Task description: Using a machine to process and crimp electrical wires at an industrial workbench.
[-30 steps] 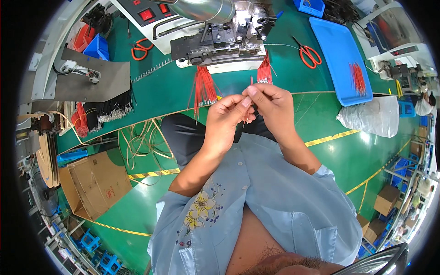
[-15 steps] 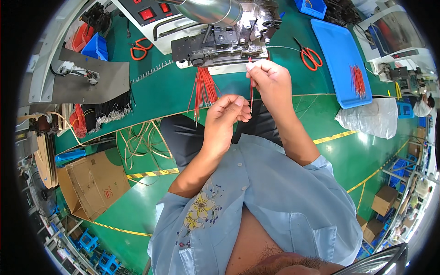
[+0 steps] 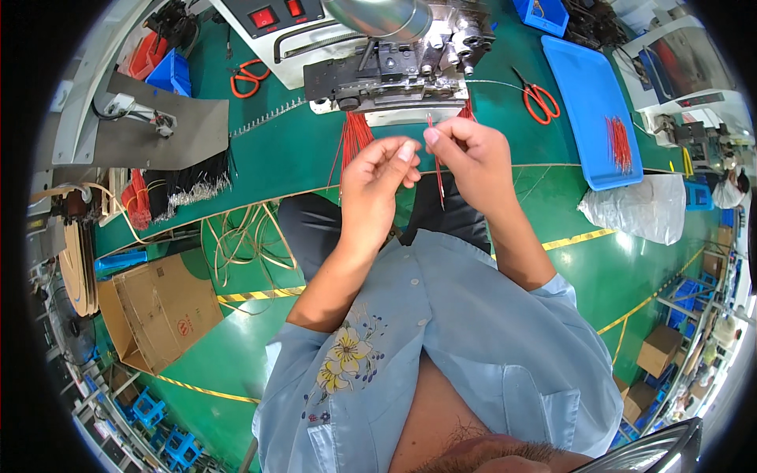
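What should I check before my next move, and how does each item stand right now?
1. Red wire secured: ok, the right hand pinches it between thumb and finger.
2. Single strand in that grip: cannot tell, the lower ends are too fine.
3. Left hand empty: cannot tell, its curled fingers hide the inside.
4. Wire tip clear of the machine: cannot tell, it points toward the machine, but one view hides depth.
5. Right-hand scissors away from both hands: ok, lying on the bench.
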A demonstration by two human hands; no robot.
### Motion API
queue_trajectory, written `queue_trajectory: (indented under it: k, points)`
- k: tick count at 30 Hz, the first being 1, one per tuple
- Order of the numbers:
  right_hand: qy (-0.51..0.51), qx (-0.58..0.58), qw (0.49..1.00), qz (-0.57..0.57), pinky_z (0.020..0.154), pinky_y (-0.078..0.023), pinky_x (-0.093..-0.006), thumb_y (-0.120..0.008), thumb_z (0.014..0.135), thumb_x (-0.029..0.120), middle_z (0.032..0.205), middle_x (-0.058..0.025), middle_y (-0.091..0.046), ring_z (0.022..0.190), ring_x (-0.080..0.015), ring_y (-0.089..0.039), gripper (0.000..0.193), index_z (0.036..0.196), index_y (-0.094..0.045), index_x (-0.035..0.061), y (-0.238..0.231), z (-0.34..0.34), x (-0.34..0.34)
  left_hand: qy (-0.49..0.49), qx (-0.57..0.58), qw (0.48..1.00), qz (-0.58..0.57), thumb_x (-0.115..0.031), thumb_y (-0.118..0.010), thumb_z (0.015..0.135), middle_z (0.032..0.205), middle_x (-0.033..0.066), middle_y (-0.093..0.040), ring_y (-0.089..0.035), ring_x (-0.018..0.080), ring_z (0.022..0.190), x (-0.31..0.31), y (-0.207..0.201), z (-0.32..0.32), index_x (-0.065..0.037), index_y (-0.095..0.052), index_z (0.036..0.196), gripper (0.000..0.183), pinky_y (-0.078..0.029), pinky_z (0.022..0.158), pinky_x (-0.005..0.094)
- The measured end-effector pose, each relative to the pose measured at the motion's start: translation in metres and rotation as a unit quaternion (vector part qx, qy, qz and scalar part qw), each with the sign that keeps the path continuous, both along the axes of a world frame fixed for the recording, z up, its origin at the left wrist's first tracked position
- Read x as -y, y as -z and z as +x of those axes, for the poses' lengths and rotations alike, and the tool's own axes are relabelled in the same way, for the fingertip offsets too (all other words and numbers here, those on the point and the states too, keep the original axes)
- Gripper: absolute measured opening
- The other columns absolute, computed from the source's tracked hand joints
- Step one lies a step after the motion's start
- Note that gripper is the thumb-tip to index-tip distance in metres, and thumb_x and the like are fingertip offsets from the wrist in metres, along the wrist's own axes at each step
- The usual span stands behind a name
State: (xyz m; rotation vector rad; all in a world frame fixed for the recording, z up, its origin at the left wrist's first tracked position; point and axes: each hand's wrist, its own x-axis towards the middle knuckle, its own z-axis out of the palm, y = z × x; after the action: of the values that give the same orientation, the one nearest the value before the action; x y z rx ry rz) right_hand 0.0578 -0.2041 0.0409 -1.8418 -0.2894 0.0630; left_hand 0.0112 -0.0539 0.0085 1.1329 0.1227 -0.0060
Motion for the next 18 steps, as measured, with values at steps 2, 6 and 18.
queue_trajectory:
  k: [2, 6, 18]
  points:
    - [-0.027, 0.003, 1.0, 0.007, 0.048, -0.035, -0.0251, -0.067, 0.091, 0.019, 0.058, 0.0003, -0.054, 0.053, -0.0051, -0.044, 0.02, 0.08, -0.068, 0.0023, -0.007, -0.012, 0.002, 0.021, 0.012, 1.0, -0.005, -0.021, -0.065, 0.095, 0.085, 0.0035, -0.065, -0.058, 0.008, 0.072, -0.006, -0.005, 0.004, 0.002, -0.066, 0.106, 0.025, -0.046, 0.067, 0.0228]
    - [-0.094, -0.028, 0.995, 0.004, 0.047, -0.034, -0.0245, -0.068, 0.091, 0.018, 0.058, -0.001, -0.055, 0.053, -0.0048, -0.043, 0.018, 0.081, -0.07, 0.0026, -0.011, -0.026, 0.011, 0.068, 0.025, 0.996, -0.043, -0.014, -0.069, 0.092, 0.084, 0.0033, -0.066, -0.057, 0.0073, 0.07, -0.01, -0.007, 0.002, 0.002, -0.069, 0.099, 0.018, -0.045, 0.063, 0.0217]
    - [-0.081, -0.028, 0.996, 0.005, 0.047, -0.034, -0.0253, -0.067, 0.091, 0.015, 0.06, -0.0017, -0.057, 0.053, -0.0054, -0.045, 0.016, 0.083, -0.07, 0.0014, -0.011, -0.054, 0.017, 0.065, 0.03, 0.992, -0.104, -0.009, -0.069, 0.09, 0.082, 0.0057, -0.067, -0.057, 0.0091, 0.067, 0.0, -0.007, -0.023, 0.002, -0.068, 0.097, 0.013, -0.045, 0.06, 0.022]
